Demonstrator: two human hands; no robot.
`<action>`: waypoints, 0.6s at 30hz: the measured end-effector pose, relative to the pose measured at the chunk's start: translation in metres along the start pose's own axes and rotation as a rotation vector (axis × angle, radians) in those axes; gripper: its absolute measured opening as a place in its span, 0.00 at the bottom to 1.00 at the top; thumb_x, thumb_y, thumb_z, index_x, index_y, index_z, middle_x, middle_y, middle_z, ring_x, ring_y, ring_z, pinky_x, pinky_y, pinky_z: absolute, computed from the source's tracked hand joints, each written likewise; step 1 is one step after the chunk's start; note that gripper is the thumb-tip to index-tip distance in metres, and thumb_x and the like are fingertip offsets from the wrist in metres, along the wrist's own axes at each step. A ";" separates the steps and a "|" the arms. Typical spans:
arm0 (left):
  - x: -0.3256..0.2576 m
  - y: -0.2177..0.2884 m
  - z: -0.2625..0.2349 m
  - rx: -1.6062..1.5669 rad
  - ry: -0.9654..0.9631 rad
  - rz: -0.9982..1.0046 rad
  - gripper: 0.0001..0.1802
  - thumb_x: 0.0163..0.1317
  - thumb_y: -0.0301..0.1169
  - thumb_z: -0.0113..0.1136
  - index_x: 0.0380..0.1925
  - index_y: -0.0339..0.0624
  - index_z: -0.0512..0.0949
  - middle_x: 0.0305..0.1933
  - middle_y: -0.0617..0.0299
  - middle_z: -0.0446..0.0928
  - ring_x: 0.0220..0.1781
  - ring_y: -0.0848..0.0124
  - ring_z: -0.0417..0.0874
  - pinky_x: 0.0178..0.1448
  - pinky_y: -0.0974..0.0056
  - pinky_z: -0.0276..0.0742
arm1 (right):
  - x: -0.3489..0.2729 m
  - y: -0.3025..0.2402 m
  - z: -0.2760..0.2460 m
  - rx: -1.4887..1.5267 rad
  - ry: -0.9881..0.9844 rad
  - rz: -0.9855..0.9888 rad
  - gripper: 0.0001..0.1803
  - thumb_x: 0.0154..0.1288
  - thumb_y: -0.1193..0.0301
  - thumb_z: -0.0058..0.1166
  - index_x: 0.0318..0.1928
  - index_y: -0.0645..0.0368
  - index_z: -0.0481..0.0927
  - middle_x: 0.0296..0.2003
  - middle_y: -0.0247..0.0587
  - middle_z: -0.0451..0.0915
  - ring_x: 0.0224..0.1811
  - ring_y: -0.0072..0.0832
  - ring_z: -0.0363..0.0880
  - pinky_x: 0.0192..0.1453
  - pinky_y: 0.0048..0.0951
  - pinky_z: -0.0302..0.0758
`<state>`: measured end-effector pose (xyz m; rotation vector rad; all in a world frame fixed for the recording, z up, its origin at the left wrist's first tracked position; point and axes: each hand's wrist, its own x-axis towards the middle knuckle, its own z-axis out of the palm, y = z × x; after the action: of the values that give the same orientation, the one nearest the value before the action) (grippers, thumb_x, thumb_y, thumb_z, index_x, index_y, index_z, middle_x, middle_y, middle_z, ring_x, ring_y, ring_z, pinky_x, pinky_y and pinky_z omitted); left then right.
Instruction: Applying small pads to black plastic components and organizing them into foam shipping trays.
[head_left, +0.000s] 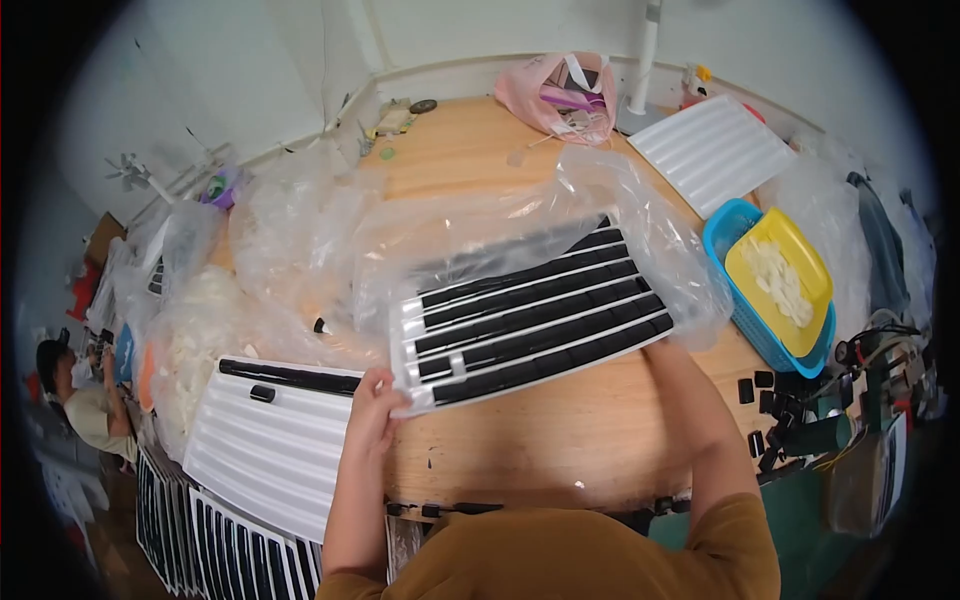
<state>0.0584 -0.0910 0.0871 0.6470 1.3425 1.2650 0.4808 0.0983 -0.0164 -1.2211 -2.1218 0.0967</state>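
Note:
A white ridged tray point(412, 345) carries several rows of black blocks. It is tilted above the table in front of me, with clear plastic film point(590, 180) around its far side. Fingers of my left hand point(375, 408) pinch its near left corner. At the near right corner, my right hand point(657, 348) holds the tray from below, its fingers mostly hidden. One gap shows near the left end of the rows. To the left lies a second white ridged tray point(265, 440), with one black row along its far edge and a loose black block point(262, 394) on it.
On the right, a blue basket point(745, 318) holds a yellow tray point(815, 262) with pale pieces. Loose black blocks point(785, 408) lie near it. A pink bag point(525, 95) and another white ridged tray point(710, 150) are farther back. Filled trays point(225, 540) stand lower left; a person point(95, 405) sits far left.

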 end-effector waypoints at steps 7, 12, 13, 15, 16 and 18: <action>-0.049 -0.005 -0.010 -0.080 0.049 0.048 0.48 0.37 0.08 0.47 0.67 0.42 0.57 0.50 0.45 0.80 0.47 0.58 0.85 0.47 0.62 0.81 | 0.059 0.029 -0.035 -0.061 0.014 0.127 0.26 0.68 0.62 0.46 0.64 0.57 0.70 0.60 0.50 0.72 0.66 0.46 0.65 0.70 0.45 0.60; -0.061 -0.018 -0.027 0.010 0.000 0.010 0.53 0.34 0.06 0.45 0.71 0.35 0.55 0.53 0.47 0.80 0.50 0.65 0.84 0.50 0.69 0.78 | 0.090 0.047 -0.062 -0.093 0.017 0.206 0.26 0.68 0.61 0.46 0.63 0.57 0.71 0.58 0.50 0.74 0.64 0.45 0.67 0.68 0.45 0.62; -0.066 -0.014 -0.028 0.010 0.003 0.005 0.53 0.34 0.06 0.45 0.71 0.35 0.55 0.53 0.47 0.80 0.50 0.65 0.84 0.50 0.69 0.78 | 0.074 0.047 -0.068 -0.099 0.017 0.220 0.26 0.68 0.61 0.46 0.63 0.57 0.71 0.58 0.50 0.74 0.63 0.45 0.68 0.68 0.45 0.62; -0.074 -0.009 -0.030 0.030 0.006 -0.027 0.53 0.34 0.06 0.45 0.71 0.35 0.56 0.53 0.48 0.80 0.51 0.64 0.84 0.51 0.68 0.78 | 0.083 0.056 -0.074 -0.116 0.021 0.252 0.26 0.68 0.61 0.46 0.63 0.57 0.72 0.57 0.49 0.75 0.62 0.45 0.69 0.67 0.44 0.63; -0.075 -0.011 -0.029 -0.007 0.038 -0.002 0.53 0.31 0.09 0.45 0.70 0.35 0.58 0.50 0.46 0.81 0.48 0.63 0.86 0.50 0.66 0.79 | 0.084 0.060 -0.079 -0.125 0.022 0.266 0.25 0.68 0.61 0.46 0.62 0.57 0.72 0.56 0.49 0.75 0.62 0.45 0.69 0.67 0.44 0.63; -0.073 -0.024 -0.036 0.054 0.021 -0.037 0.53 0.31 0.09 0.45 0.70 0.34 0.58 0.50 0.46 0.81 0.48 0.63 0.86 0.50 0.66 0.79 | 0.158 0.049 -0.067 -0.148 0.026 0.307 0.25 0.67 0.61 0.45 0.62 0.57 0.72 0.56 0.49 0.76 0.61 0.45 0.70 0.66 0.44 0.64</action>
<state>0.0481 -0.1749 0.0830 0.6452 1.4035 1.2122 0.5045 0.2331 0.0985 -1.6208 -1.9327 0.0583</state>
